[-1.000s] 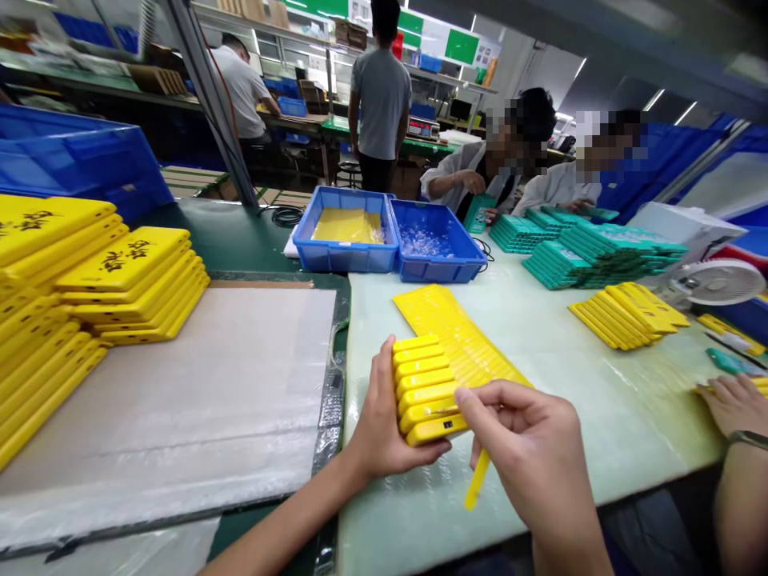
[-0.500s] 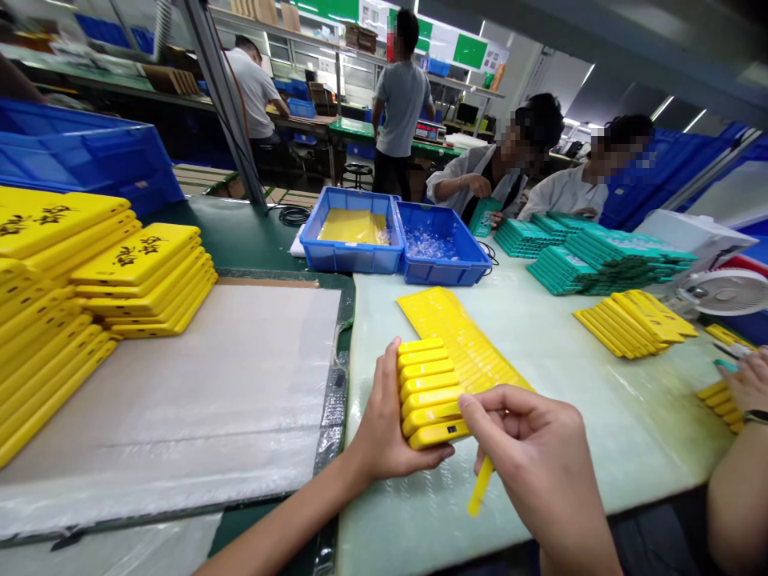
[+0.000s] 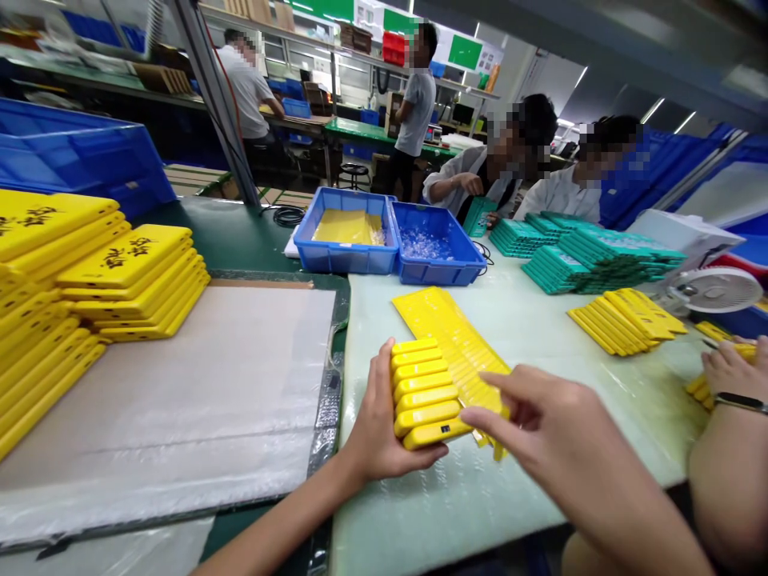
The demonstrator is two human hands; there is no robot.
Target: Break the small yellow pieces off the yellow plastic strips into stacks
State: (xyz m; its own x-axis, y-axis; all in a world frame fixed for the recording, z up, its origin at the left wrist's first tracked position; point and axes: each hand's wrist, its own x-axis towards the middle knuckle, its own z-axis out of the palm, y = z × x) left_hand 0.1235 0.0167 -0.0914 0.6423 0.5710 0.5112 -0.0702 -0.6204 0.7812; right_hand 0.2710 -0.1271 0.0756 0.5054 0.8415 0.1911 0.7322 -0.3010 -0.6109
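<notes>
My left hand (image 3: 384, 420) is wrapped round a small stack of yellow slabs with rounded edges (image 3: 423, 388), which look like power banks. A small dark port shows on the end of the lowest one. My right hand (image 3: 555, 424) is just right of that stack, thumb and forefinger apart, its other fingers curled and partly hidden. Behind it lies a sheet of narrow yellow strips (image 3: 447, 328) on the pale work mat (image 3: 396, 512). Strip ends show below the right fingers; I cannot tell whether a strip touches them.
Stacked yellow power banks with black lettering (image 3: 129, 260) stand at left by a white padded sheet (image 3: 228, 384). Two blue bins (image 3: 348, 256) sit ahead. Teal stacks (image 3: 606, 256), another yellow pile (image 3: 627, 320) and a fan (image 3: 717, 288) stand right. A co-worker's hand (image 3: 729, 372) works far right.
My right thumb and forefinger have parted; before, they pinched near the lowest power bank with a yellow strip hanging below. My left hand still holds the stack.
</notes>
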